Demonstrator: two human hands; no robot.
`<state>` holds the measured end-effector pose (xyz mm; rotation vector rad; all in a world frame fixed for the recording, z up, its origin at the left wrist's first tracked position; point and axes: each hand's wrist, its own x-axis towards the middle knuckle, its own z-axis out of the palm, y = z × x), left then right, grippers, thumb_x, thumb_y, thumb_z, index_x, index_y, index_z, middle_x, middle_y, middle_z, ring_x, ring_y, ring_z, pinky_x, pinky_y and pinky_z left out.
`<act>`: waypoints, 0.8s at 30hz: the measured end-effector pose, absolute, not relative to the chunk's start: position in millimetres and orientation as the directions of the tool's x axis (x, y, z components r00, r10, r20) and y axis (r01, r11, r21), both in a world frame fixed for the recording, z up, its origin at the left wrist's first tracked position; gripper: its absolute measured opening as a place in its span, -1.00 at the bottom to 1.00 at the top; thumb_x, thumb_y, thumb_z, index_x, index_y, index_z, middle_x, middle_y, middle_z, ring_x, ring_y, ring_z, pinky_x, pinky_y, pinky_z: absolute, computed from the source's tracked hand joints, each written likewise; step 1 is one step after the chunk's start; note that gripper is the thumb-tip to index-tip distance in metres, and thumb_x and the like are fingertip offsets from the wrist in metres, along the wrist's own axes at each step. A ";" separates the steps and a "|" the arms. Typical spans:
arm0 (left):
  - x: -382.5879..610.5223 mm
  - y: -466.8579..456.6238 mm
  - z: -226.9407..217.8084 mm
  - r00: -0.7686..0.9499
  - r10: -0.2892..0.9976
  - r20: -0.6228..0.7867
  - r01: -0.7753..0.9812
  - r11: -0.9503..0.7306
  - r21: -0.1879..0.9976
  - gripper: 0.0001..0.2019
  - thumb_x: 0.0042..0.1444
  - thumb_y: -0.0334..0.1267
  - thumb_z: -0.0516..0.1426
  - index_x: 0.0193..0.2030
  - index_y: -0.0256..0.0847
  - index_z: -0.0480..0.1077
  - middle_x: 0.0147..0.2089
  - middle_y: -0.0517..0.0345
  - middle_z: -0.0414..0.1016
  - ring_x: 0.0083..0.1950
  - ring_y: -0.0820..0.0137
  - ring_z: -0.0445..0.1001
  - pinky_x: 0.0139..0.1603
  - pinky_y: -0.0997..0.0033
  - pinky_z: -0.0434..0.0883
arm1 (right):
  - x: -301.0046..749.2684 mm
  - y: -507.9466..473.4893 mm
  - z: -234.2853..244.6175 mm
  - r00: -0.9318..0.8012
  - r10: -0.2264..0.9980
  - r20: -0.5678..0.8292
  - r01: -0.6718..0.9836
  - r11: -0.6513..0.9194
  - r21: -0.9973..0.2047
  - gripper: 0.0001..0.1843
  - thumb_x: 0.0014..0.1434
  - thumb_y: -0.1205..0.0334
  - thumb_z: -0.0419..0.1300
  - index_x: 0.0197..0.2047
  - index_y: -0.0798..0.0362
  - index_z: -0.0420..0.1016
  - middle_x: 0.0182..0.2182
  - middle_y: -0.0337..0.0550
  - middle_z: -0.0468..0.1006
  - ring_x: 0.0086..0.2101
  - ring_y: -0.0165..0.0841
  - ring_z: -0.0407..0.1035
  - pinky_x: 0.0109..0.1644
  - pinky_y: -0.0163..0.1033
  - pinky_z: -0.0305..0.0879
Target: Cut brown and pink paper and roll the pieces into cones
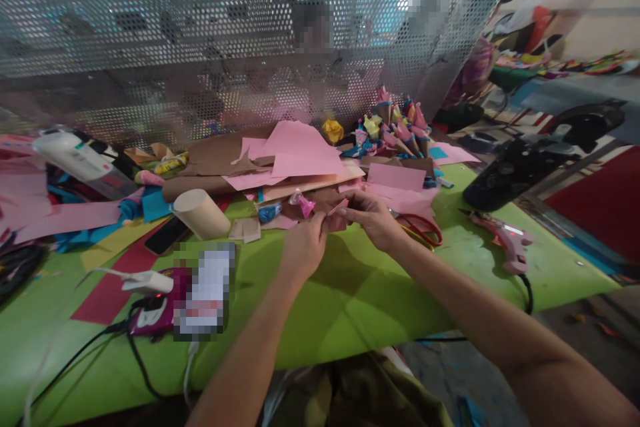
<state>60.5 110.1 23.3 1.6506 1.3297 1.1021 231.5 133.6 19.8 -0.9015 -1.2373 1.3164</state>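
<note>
Between my two hands is a small piece of pink paper (339,207), held above the green table. The fingers of my left hand (309,240) pinch its left side. From the right, my right hand (373,215) grips the same piece between thumb and fingers. Just left of the paper lie a small pink folded paper piece (306,205) and a blue crumpled one (270,213). Red-handled scissors (423,228) rest beside my right wrist, partly hidden by it.
A pink glue gun (513,243) and a black bottle (515,170) are at the right. A cardboard tube (201,213), a phone (207,290) and a power strip (155,313) with cables lie left. Behind are pink sheets (305,153) and several paper cones (400,130) near a perforated metal screen (200,33).
</note>
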 end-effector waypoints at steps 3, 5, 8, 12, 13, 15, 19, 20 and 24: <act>58.2 110.5 24.0 0.128 0.982 0.140 0.303 -0.172 0.937 -0.94 0.09 -0.28 0.29 -0.35 -0.08 0.49 -0.49 0.18 0.36 -0.46 0.31 0.28 -0.39 0.46 0.09 | 234.1 134.4 20.7 -0.193 0.973 0.123 -0.180 0.088 -0.980 -0.53 -0.18 -0.12 0.52 -0.33 0.00 0.54 -0.48 -0.28 0.47 -0.47 -0.45 0.28 -0.41 -0.31 0.24; 56.7 110.8 25.0 0.179 0.977 0.120 0.299 -0.170 0.939 -0.91 0.10 -0.18 0.30 -0.34 -0.07 0.50 -0.44 0.14 0.45 -0.41 0.28 0.36 -0.39 0.46 0.15 | 235.3 134.6 21.7 -0.215 0.970 0.113 -0.172 0.077 -0.982 -0.53 -0.18 -0.13 0.52 -0.36 0.02 0.52 -0.49 -0.29 0.44 -0.50 -0.46 0.24 -0.43 -0.31 0.24; 55.3 110.9 26.0 0.240 0.963 0.121 0.267 -0.185 0.946 -0.84 0.06 -0.08 0.33 -0.31 -0.06 0.51 -0.38 0.11 0.52 -0.32 0.22 0.45 -0.35 0.46 0.25 | 236.1 134.0 23.3 -0.209 0.971 0.115 -0.165 0.081 -0.983 -0.50 -0.17 -0.17 0.51 -0.38 0.02 0.49 -0.51 -0.30 0.41 -0.52 -0.48 0.21 -0.46 -0.32 0.23; 55.1 111.8 25.8 0.267 0.956 0.118 0.242 -0.186 0.952 -0.86 0.07 -0.11 0.33 -0.27 -0.05 0.54 -0.35 0.10 0.57 -0.28 0.21 0.50 -0.30 0.44 0.29 | 235.9 133.2 24.7 -0.215 0.968 0.127 -0.162 0.093 -0.982 -0.49 -0.15 -0.20 0.49 -0.36 0.02 0.49 -0.49 -0.28 0.42 -0.52 -0.47 0.23 -0.46 -0.31 0.25; 55.2 112.2 25.9 0.271 0.955 0.120 0.258 -0.192 0.947 -0.88 0.10 -0.12 0.31 -0.26 -0.06 0.55 -0.35 0.10 0.57 -0.28 0.21 0.49 -0.29 0.43 0.28 | 235.6 133.2 24.8 -0.215 0.968 0.126 -0.164 0.091 -0.982 -0.49 -0.16 -0.21 0.49 -0.37 0.02 0.49 -0.50 -0.29 0.41 -0.52 -0.47 0.23 -0.46 -0.31 0.25; 55.7 113.0 26.1 0.282 0.950 0.135 0.292 -0.219 0.931 -0.88 0.18 -0.12 0.25 -0.24 -0.06 0.57 -0.31 0.10 0.59 -0.27 0.23 0.49 -0.25 0.42 0.28 | 234.9 133.4 25.0 -0.205 0.970 0.128 -0.171 0.093 -0.981 -0.49 -0.18 -0.21 0.51 -0.41 0.02 0.48 -0.53 -0.30 0.39 -0.54 -0.48 0.20 -0.48 -0.31 0.23; 56.8 113.8 25.7 0.290 0.942 0.171 0.322 -0.264 0.909 -0.83 0.27 -0.15 0.15 -0.19 -0.04 0.59 -0.24 0.11 0.62 -0.24 0.23 0.50 -0.21 0.41 0.28 | 233.7 133.8 25.3 -0.162 0.978 0.135 -0.173 0.106 -0.979 -0.49 -0.20 -0.20 0.52 -0.42 0.03 0.50 -0.55 -0.32 0.38 -0.54 -0.48 0.20 -0.47 -0.32 0.24; 56.8 113.9 25.3 0.273 0.946 0.176 0.336 -0.265 0.904 -0.85 0.25 -0.17 0.16 -0.19 -0.04 0.59 -0.28 0.11 0.61 -0.27 0.24 0.49 -0.24 0.42 0.27 | 233.6 133.9 25.3 -0.153 0.979 0.131 -0.165 0.106 -0.981 -0.49 -0.19 -0.19 0.52 -0.39 0.03 0.52 -0.54 -0.31 0.40 -0.53 -0.47 0.22 -0.46 -0.31 0.25; 55.5 113.4 24.3 0.199 0.953 0.231 0.469 -0.299 0.831 -0.90 0.20 -0.22 0.21 -0.30 -0.06 0.56 -0.50 0.17 0.43 -0.48 0.33 0.31 -0.38 0.44 0.09 | 234.1 134.5 24.4 -0.123 0.986 0.115 -0.100 0.103 -0.990 -0.48 -0.18 -0.20 0.50 -0.38 0.04 0.50 -0.55 -0.32 0.40 -0.55 -0.49 0.21 -0.49 -0.32 0.23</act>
